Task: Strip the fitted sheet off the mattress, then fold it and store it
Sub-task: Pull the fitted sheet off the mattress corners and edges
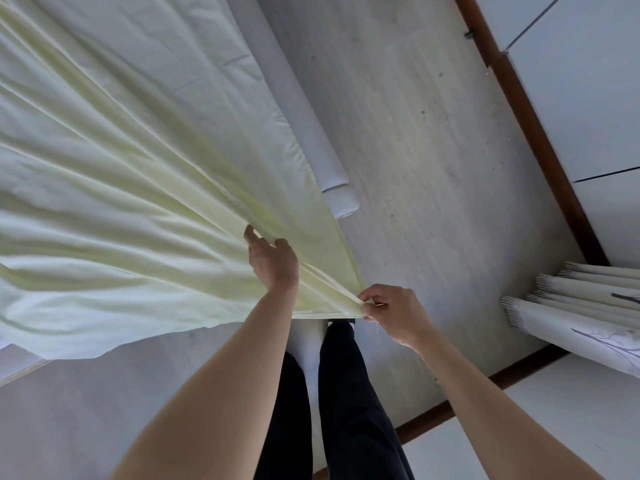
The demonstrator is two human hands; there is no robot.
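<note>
Grey concrete floor (415, 133) runs between the mattress (322, 140) and a white wall. Lifted off the bed, the pale yellow fitted sheet (138, 168) fans out from its corner, pinched by the right hand (391, 315); the left hand (273, 261) grips a fold higher up. A loose pinch could let the corner slip and drag on the floor. Fringed curtains (588, 306) hang near the right.

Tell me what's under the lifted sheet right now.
Under the sheet, the white mattress shows only along its right edge; the rest is covered. At the near hem, floor and dark trouser legs show.
</note>
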